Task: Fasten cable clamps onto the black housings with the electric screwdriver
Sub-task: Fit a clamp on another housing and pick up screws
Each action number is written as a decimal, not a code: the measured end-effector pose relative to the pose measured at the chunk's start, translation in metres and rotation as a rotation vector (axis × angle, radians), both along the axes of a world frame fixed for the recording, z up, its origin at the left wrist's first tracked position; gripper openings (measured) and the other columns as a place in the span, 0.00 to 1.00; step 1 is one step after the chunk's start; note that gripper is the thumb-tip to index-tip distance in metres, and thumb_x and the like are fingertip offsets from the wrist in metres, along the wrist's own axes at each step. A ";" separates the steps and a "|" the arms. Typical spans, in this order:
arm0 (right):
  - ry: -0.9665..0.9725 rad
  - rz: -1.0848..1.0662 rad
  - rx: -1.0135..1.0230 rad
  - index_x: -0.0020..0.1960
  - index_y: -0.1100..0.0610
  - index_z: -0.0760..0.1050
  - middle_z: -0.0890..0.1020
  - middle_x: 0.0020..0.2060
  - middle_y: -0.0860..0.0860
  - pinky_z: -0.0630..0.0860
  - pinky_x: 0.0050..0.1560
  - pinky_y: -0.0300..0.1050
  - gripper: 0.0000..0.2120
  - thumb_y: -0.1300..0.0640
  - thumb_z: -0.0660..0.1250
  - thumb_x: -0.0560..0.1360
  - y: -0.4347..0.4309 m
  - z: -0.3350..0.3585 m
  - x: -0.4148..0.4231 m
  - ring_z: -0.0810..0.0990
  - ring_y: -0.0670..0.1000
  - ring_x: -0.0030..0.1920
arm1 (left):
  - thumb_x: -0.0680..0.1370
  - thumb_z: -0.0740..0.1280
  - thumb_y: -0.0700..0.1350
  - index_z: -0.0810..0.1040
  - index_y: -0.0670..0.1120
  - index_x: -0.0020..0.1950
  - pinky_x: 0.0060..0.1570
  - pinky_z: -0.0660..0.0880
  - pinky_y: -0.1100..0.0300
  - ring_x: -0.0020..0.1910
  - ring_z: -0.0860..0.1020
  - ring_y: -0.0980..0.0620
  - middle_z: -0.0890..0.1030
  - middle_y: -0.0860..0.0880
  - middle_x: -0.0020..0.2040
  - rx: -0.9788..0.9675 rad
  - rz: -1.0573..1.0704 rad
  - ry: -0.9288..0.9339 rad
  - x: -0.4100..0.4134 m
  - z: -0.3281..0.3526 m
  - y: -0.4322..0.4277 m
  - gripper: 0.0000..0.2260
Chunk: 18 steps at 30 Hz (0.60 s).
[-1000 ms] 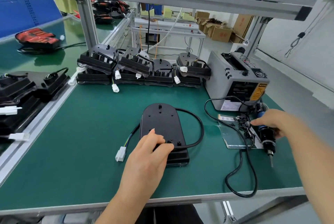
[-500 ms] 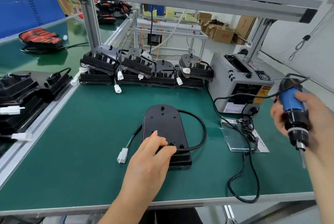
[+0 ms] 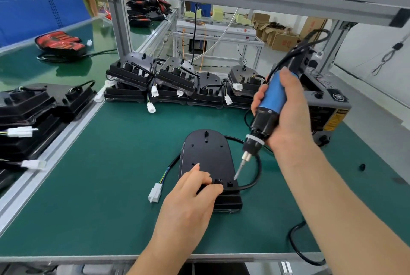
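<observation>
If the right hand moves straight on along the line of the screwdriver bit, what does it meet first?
Probably the black housing: the electric screwdriver in the right hand aims its bit at the small cable clamp beside the cable. Depth is unclear.

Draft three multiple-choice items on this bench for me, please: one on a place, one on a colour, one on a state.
1. At which part of the black housing does the bit of the electric screwdriver aim?
A. Its near end
B. Its far rounded end
C. Its left edge

2. What colour is the screwdriver's grip?
A. Red
B. Blue
C. Yellow

3. What is the left hand doing?
A. Hanging in the air
B. Gripping the screwdriver
C. Resting on the housing

Answers: 1 A, the bit tip sits by the screw holes there; 2 B, the blue grip shows inside the right hand; 3 C, its fingers lie on the housing's near end.
</observation>
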State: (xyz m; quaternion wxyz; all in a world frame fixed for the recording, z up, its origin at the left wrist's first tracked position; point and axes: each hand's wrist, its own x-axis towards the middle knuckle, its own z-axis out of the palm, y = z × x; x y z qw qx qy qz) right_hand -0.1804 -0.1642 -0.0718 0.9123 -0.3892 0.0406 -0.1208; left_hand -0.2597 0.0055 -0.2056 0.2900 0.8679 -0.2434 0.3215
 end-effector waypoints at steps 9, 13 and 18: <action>-0.259 -0.070 -0.314 0.46 0.60 0.68 0.76 0.30 0.53 0.74 0.30 0.42 0.12 0.51 0.64 0.73 0.028 -0.011 0.001 0.76 0.52 0.27 | 0.65 0.75 0.27 0.84 0.40 0.43 0.64 0.71 0.54 0.42 0.80 0.45 0.78 0.44 0.40 -0.002 0.001 0.009 0.000 0.001 0.000 0.12; -0.298 -0.068 -0.359 0.43 0.59 0.69 0.76 0.29 0.54 0.74 0.29 0.43 0.11 0.52 0.64 0.73 0.029 -0.012 -0.001 0.76 0.52 0.26 | 0.65 0.75 0.27 0.84 0.40 0.43 0.65 0.71 0.55 0.42 0.80 0.46 0.78 0.44 0.40 -0.007 -0.006 0.014 0.000 0.000 0.000 0.12; -0.333 -0.057 -0.378 0.44 0.59 0.70 0.77 0.29 0.53 0.74 0.30 0.43 0.15 0.47 0.66 0.69 0.028 -0.011 -0.004 0.76 0.52 0.27 | 0.65 0.75 0.27 0.84 0.41 0.43 0.66 0.70 0.56 0.42 0.80 0.46 0.77 0.44 0.40 -0.009 -0.004 0.017 0.001 -0.001 0.000 0.12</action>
